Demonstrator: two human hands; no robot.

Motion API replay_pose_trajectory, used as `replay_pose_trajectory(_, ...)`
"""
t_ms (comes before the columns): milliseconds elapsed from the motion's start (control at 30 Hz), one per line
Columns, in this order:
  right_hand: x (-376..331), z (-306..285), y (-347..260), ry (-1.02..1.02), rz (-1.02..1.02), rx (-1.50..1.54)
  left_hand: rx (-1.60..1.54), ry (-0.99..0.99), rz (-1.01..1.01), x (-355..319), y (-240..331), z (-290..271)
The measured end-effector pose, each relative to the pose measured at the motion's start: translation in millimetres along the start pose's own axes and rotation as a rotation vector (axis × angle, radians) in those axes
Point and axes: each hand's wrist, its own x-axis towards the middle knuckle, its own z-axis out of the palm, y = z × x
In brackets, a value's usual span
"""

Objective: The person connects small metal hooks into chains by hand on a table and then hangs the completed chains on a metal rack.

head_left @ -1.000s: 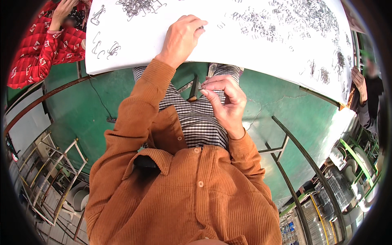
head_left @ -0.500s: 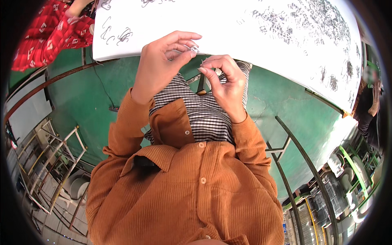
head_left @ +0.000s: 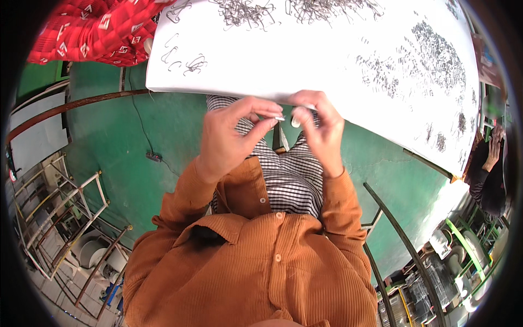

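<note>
Thumb and fingertips of my left hand (head_left: 231, 133) are closed in a pinch on a small shiny metal piece (head_left: 279, 118); its exact kind is too small to make out. Beside it on the right, my right hand (head_left: 322, 131) has thumb and fingers apart, slightly blurred, with nothing visible between them. Both hands hover above my lap, by the near edge of a white-topped table (head_left: 245, 65). On that table lie dark bent wire hooks in a loose heap (head_left: 242, 13), with a few more (head_left: 194, 65) at the left. Many small dark pieces (head_left: 430, 54) spread over the right side.
A person in a red patterned garment (head_left: 103, 32) is at the far left of the table. Another person's arm (head_left: 493, 152) shows at the right edge. Metal frames (head_left: 71, 201) stand on the left, and a dark metal rail (head_left: 400, 234) on the right. A cable with a small box (head_left: 154, 157) lies on the green floor.
My right thumb and fingers have come apart from their pinch. My left hand still pinches the metal piece. The view has shifted, so the hands appear lower and more of the far table shows.
</note>
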Motion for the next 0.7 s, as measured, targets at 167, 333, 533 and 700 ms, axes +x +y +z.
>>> replay_pose_trajectory(167, 121.5, 15.4, 55.5, 0.025, -0.207, -0.39, -0.001, -0.03, -0.014, -6.0, 3.2, -4.7)
replay_pose_trajectory(333, 169.5, 28.1, 75.4, -0.255, 0.024, -0.877, -0.044, -0.012, -0.031, -10.2, -0.3, -5.8)
replay_pose_trajectory(533, 135.0, -3.4, 51.5, -0.375, 0.04, -0.894, -0.05, -0.021, -0.009, -12.7, -2.8, -4.6)
replay_pose_trajectory(700, 126.9, -3.5, 54.2, -0.481, -0.113, -0.817, -0.042, -0.065, 0.011, -10.9, -3.0, -2.5)
